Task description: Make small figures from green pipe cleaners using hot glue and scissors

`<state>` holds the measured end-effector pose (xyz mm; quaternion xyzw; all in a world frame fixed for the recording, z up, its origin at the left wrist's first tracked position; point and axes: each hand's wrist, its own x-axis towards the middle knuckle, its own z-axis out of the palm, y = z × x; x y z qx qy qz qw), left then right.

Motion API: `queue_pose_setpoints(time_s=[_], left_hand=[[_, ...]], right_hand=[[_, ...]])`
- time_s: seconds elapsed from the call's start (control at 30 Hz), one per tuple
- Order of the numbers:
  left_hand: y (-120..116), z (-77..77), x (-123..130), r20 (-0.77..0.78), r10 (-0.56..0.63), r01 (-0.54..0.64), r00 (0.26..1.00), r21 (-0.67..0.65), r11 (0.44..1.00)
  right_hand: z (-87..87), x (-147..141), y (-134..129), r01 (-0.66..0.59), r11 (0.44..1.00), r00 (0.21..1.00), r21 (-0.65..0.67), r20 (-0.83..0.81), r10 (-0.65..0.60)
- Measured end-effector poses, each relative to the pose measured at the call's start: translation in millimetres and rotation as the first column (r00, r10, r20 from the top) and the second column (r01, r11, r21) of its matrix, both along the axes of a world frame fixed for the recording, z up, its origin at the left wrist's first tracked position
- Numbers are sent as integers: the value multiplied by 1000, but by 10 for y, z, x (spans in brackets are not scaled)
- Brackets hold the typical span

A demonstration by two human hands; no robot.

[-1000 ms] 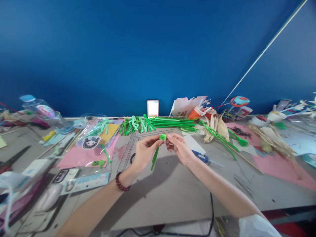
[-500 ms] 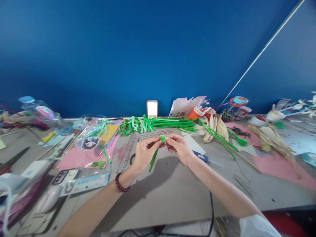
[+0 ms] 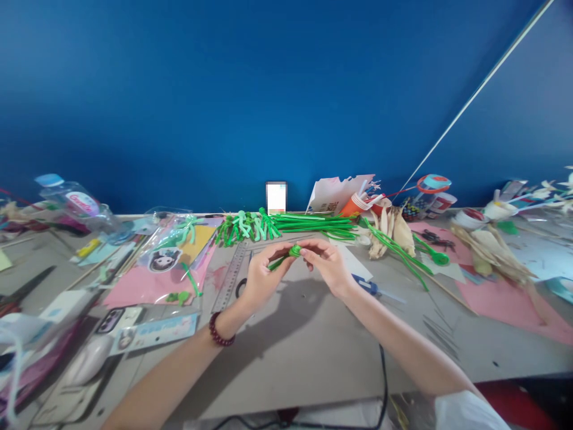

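- A green pipe cleaner (image 3: 295, 251) is held above the middle of the table (image 3: 286, 364), between two bare hands; its long axis slants gently, the wound end up and to the right, the tail running down and left into the left palm.
- The piece is bright green, its head wound into a small, ridged knot, its straight tail partly hidden by fingers.
- The left hand (image 3: 264, 278), a dark red beaded bracelet (image 3: 221, 329) at its wrist, pinches the piece just beside the knot, thumb against forefinger.
- The right hand (image 3: 330, 267) meets it from the other side, thumb and forefinger at the knot; how firmly they press, one cannot tell.
- A clear ruler (image 3: 233, 272) lies near the left hand, a blue-handled tool (image 3: 366, 284) near the right.
- Beyond the hands, a bundle of green stems (image 3: 308, 224) lies lengthwise before a blue wall (image 3: 286, 89).
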<state>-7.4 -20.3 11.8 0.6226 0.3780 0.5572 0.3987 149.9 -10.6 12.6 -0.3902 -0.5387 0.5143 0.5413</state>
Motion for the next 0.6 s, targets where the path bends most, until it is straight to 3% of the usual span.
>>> queue_pose_setpoints(time_s=[0.13, 0.33, 0.6], left_hand=[[-6, -19, -23, -89, 52, -47, 995, 62, 997], [56, -34, -51, -53, 40, -32, 998, 134, 990], [71, -56, -36, 102, -99, 97, 990, 20, 995]], right_hand=[[11, 24, -11, -21, 996, 997, 82, 82, 14], [23, 8, -25, -46, 992, 997, 113, 73, 38], [12, 18, -18, -57, 986, 993, 157, 112, 39]])
